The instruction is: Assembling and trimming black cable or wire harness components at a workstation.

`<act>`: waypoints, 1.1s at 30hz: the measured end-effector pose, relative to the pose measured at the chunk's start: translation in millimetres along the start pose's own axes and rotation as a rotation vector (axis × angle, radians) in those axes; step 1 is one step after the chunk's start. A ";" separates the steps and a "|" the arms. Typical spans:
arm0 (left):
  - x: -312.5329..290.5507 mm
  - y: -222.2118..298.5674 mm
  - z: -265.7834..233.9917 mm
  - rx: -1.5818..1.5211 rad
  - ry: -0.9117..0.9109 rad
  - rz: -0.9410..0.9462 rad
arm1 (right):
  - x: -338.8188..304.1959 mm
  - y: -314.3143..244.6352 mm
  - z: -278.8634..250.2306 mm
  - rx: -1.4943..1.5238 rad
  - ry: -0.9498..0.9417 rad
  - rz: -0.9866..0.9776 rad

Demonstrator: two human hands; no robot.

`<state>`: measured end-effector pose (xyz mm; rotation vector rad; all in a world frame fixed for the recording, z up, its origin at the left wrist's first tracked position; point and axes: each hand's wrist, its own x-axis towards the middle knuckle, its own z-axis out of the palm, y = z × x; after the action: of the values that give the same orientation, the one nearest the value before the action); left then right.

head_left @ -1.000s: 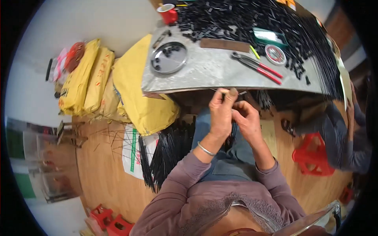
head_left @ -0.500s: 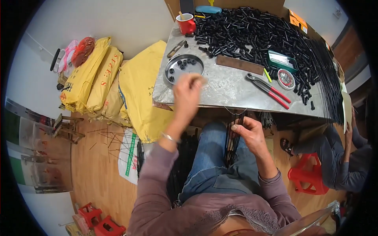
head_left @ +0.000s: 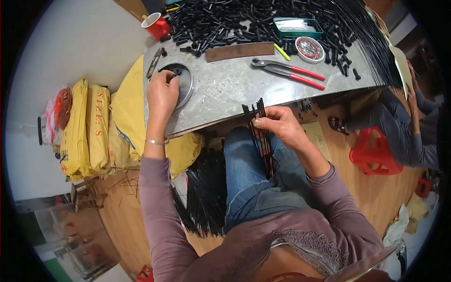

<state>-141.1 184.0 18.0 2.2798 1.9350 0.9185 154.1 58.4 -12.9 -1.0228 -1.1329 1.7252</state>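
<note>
My left hand (head_left: 162, 93) reaches into a round metal dish (head_left: 189, 89) at the table's left front. Its fingers are curled together over small black round parts (head_left: 177, 71); what lies between the fingertips is hidden. Above my lap, my right hand (head_left: 283, 126) is closed around a bundle of thin black rods (head_left: 263, 141). The rods stand nearly upright, their top ends by the table's front edge and thin wires sticking out there.
On the grey table (head_left: 221, 89) lie red-handled pincers (head_left: 291, 74), a brown bar (head_left: 239, 51), a green box (head_left: 298, 34), a bowl of small metal pieces (head_left: 310, 49), a red mug (head_left: 156, 27) and heaped black parts. Yellow sacks (head_left: 96, 127) stand left; another person sits right.
My left hand has moved left and down into the dish, its fingers now over the small parts. My right hand still holds the rods, a little lower. The view has shifted.
</note>
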 end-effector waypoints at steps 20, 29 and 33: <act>-71.7 147.3 1.2 -1.502 -0.893 -0.602 | -35.7 5.5 -17.0 0.149 -0.061 -0.068; -78.7 160.9 1.0 -1.493 -0.865 -0.673 | -39.9 13.3 -22.7 0.168 -0.042 -0.089; -80.3 162.4 2.1 -1.506 -0.838 -0.675 | -41.4 12.7 -22.3 0.165 -0.005 -0.087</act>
<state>0.6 73.9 43.1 0.7760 0.8430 0.6750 186.3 23.2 -23.0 -0.8563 -1.0051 1.7210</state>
